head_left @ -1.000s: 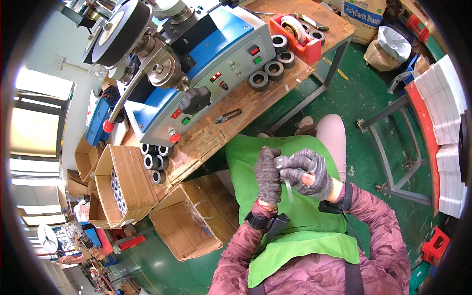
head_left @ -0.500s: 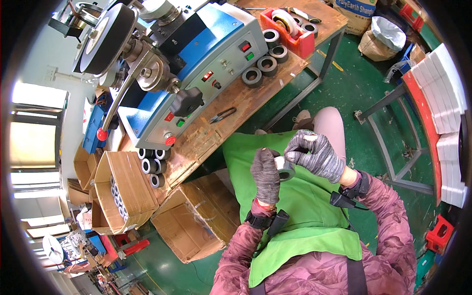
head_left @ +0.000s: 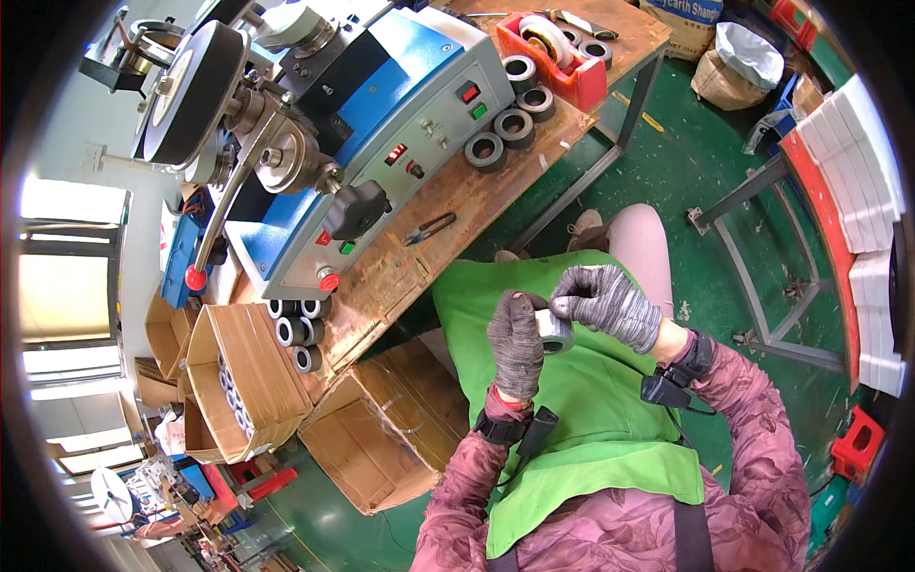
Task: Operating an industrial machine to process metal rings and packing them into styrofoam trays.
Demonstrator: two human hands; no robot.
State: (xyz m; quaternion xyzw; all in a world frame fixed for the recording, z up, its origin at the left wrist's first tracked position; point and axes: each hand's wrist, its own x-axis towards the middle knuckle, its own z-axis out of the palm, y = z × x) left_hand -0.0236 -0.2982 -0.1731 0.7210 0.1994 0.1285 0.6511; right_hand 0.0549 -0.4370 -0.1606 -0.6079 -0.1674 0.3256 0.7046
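Over my lap, my left hand (head_left: 516, 345) in a grey knit glove pinches a short, thick grey ring-shaped roll (head_left: 556, 334) from its left side. Its outer wall looks pale, and the hollow end is turned downward. My right hand (head_left: 610, 307), gloved the same way, has thumb and fingertips pressed together at the roll's upper edge. Whether something thin sits between those fingertips is too small to tell. Beneath both hands spreads a green apron (head_left: 591, 410).
A blue-and-grey machine (head_left: 410, 143) with a black wheel stands on the wooden bench (head_left: 381, 296). Small cutters (head_left: 431, 229), several dark rings (head_left: 484, 152) and a red dispenser (head_left: 572, 81) lie there. An open carton (head_left: 367, 448) stands left of my lap; a metal frame (head_left: 753, 276) stands right.
The roll has tilted between my hands, showing more of its pale outer wall. My right hand has shifted slightly down and left, while my left hand has hardly moved.
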